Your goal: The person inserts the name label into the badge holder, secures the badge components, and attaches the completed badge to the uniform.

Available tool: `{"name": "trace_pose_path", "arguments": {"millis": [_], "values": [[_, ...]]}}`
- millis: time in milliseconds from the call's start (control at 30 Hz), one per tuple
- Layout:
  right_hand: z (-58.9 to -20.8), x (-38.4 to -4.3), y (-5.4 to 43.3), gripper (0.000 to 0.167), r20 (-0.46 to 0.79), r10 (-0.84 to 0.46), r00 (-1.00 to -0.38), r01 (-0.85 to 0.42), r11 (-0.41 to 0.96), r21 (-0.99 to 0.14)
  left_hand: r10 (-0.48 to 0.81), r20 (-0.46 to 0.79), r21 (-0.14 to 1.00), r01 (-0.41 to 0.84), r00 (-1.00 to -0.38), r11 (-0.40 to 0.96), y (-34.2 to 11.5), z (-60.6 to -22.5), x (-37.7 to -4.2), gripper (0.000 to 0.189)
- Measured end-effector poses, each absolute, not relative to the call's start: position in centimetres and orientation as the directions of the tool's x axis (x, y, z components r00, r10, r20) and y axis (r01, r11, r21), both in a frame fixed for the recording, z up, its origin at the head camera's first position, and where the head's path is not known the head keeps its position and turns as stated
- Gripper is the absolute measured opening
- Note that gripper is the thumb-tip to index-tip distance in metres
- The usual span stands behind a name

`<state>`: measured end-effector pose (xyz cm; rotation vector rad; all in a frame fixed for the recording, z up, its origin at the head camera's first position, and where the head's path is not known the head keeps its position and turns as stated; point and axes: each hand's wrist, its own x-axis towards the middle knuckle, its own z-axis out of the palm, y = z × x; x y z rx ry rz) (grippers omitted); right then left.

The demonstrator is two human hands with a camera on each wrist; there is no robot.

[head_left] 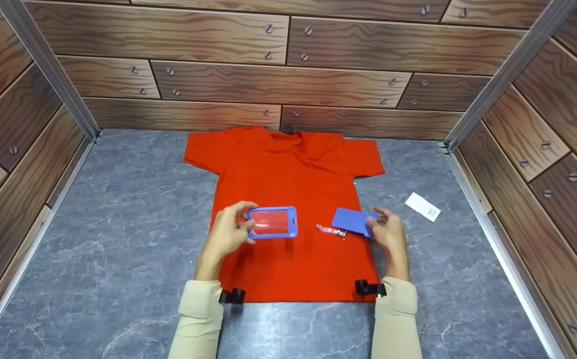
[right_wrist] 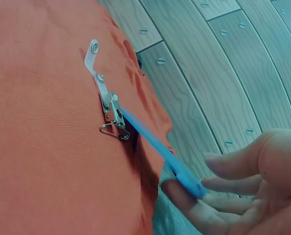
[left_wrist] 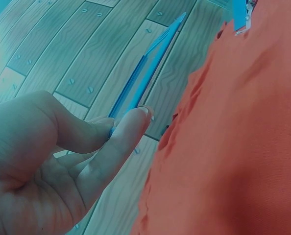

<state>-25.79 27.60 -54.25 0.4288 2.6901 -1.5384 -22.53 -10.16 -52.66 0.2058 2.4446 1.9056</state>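
My left hand (head_left: 227, 230) pinches the left end of a blue badge holder (head_left: 292, 223), a frame with a clear window and a slot at its right end. The left wrist view shows the badge holder (left_wrist: 157, 61) edge-on, between thumb and fingers. My right hand (head_left: 389, 233) holds a flat blue panel (head_left: 352, 220) by its right end. Seen in the right wrist view, the panel (right_wrist: 153, 139) slants down toward the shirt. Beside its far end, a badge clip (head_left: 329, 230) with a clear snap strap lies on the red T-shirt (head_left: 283, 184).
A white card (head_left: 423, 207) with a small printed mark lies on the grey marbled surface (head_left: 134, 239), right of the shirt. Wood-patterned walls (head_left: 218, 82) with metal corner posts stand at the back and both sides.
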Motion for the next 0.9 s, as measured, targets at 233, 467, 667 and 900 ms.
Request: {"name": "trace_pose_path", "arguments": {"millis": [233,467,667,900], "values": [[-54.8,-26.1,27.1,0.059,-0.112,0.100,-0.989,0.144,0.438,-0.887,0.123,0.036,0.967,0.066,-0.992,0.248,-10.2,-52.6,-22.4,0.036],[-55.1,-26.3,26.9,0.064,-0.133,0.015,-0.991,0.129,0.377,-0.917,0.120,0.035,0.965,0.065,-0.992,0.255,-10.1,-52.6,-22.3,0.036],[-54.7,-26.3,26.9,0.053,-0.086,0.058,-0.995,0.102,0.406,-0.908,0.132,0.034,0.961,0.069,-0.991,0.268,-10.0,-52.6,-22.3,0.037],[-54.1,-25.9,27.6,0.044,-0.047,0.145,-0.988,0.109,0.461,-0.881,0.142,0.036,0.959,0.074,-0.989,0.273,-10.0,-52.7,-22.2,0.037]]}}
